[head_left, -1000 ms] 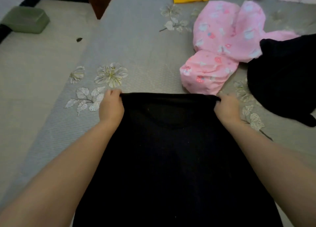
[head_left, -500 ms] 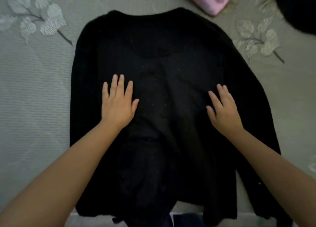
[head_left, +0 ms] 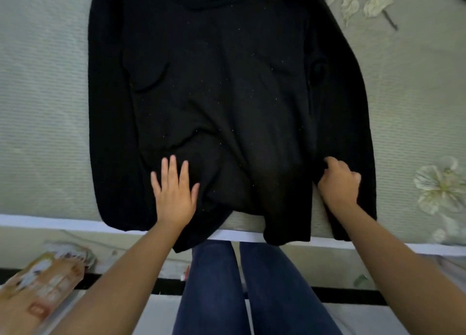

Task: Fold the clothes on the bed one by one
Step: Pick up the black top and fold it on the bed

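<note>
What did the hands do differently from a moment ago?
Both hands slid down the black sweater toward its bottom hem, near the bed edge. The left hand stays flat, fingers straight, pressing the cloth. The right hand has curled and now pinches the fabric by the hem; before it lay flat. The sweater stays spread out on the bed, front up.

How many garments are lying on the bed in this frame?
1: the black sweater spread flat on the bed, hem at the near edge, under the left hand and right hand. Others may lie out of frame.
</note>
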A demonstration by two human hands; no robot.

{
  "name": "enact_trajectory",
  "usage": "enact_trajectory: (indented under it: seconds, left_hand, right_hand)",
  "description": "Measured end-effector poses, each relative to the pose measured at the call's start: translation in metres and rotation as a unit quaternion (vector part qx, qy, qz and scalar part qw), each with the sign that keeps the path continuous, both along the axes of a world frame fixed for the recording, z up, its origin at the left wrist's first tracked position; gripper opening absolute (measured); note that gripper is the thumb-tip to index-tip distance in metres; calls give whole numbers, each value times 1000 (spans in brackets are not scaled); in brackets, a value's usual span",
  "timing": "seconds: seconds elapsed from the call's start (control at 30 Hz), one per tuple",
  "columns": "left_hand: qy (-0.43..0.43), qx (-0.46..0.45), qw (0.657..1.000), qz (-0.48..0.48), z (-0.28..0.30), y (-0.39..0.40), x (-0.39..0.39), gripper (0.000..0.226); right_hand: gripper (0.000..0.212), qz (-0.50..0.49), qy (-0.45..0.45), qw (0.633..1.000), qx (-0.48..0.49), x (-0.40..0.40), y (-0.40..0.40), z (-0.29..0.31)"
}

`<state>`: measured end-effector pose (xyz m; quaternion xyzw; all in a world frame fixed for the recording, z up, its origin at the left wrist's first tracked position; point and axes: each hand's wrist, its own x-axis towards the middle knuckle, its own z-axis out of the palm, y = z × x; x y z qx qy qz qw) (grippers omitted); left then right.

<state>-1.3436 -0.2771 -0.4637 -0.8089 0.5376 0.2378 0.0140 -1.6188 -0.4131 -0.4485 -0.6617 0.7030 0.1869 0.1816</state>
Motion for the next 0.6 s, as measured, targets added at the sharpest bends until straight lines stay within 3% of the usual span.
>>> enact_trajectory:
  seconds: [0.1,0.27,0.37,0.47,0.53,0.6]
  left_hand:
    - [2,2,999,42,2,27,-10,49]
    - [3,-26,979,203,10,51,-28,48]
    - [17,-18,943,333,18,59,-41,47]
    - [58,10,875,481,24,56,-41,50]
    - [91,14,866,491,25,57,-38,48]
    - [102,-2,887,450,28,63,-30,44]
  right_hand:
    - [26,-39,-6,999,26,-23,-21,14]
    - [37,80,-23,996,40,-2,8,19]
    - [59,34,11,996,84,21,49,9]
    - [63,-46,-1,994,104,28,67,0]
    - [63,-52,-21,994,92,19,67,-2]
    - [64,-40,-23,997,55,-1,58,1]
